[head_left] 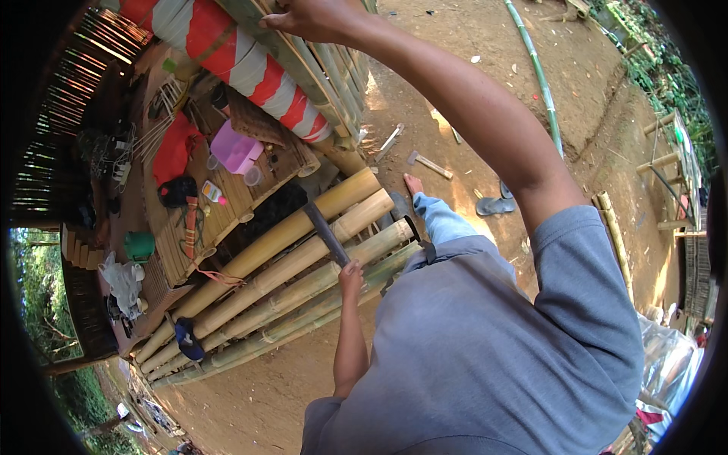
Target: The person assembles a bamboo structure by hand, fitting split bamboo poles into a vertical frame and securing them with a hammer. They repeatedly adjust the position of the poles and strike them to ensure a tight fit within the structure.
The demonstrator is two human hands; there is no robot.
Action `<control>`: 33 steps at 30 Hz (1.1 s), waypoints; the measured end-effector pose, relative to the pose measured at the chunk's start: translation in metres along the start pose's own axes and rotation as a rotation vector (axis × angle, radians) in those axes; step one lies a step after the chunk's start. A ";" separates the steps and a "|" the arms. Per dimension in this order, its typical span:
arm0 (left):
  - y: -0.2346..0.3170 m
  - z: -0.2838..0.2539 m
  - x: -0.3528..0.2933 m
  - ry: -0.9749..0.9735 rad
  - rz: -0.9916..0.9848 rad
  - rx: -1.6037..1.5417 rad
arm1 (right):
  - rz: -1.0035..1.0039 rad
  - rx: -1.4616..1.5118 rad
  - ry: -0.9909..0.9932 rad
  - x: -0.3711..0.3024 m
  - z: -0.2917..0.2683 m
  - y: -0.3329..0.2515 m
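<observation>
My left hand (351, 278) is closed round one end of a dark straight tool (324, 231). The tool slants up and left across several thick bamboo poles (334, 227), and its far end merges with a shadowed gap. My right arm reaches up to the top of the view. There my right hand (307, 17) lies at the edge of a bamboo slat (299, 53), fingers bent against it, partly cut off by the frame. Beside that slat hangs a red and white striped wrap (235, 64).
Left of the poles, a bamboo platform (171, 235) bears a pink container (235, 148), a red cloth (176, 148) and a bottle (214, 192). A dark blue cap (188, 339) hangs on the poles. On the dirt ground lie a hammer (431, 164), sandals (495, 205) and a green bamboo pole (540, 76).
</observation>
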State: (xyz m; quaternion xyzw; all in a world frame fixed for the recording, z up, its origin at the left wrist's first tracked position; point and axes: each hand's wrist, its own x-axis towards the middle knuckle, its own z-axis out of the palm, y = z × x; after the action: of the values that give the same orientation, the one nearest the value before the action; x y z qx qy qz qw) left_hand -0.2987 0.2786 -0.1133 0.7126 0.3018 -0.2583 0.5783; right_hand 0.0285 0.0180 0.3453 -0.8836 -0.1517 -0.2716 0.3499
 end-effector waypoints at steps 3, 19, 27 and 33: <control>0.003 -0.005 0.001 -0.005 -0.013 0.017 | 0.016 0.012 -0.015 0.000 -0.001 -0.001; 0.001 0.005 -0.001 -0.013 -0.041 0.037 | 0.056 -0.005 -0.041 -0.001 -0.001 -0.001; -0.005 0.002 0.001 -0.011 0.009 0.031 | 0.056 -0.006 -0.021 -0.001 0.000 -0.001; -0.010 0.000 0.006 -0.008 -0.026 0.050 | 0.011 0.009 0.004 -0.001 0.003 0.002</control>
State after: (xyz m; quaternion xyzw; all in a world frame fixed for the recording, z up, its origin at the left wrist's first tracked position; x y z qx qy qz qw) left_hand -0.3021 0.2805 -0.1245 0.7218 0.3021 -0.2764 0.5580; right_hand 0.0302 0.0187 0.3418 -0.8823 -0.1476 -0.2707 0.3557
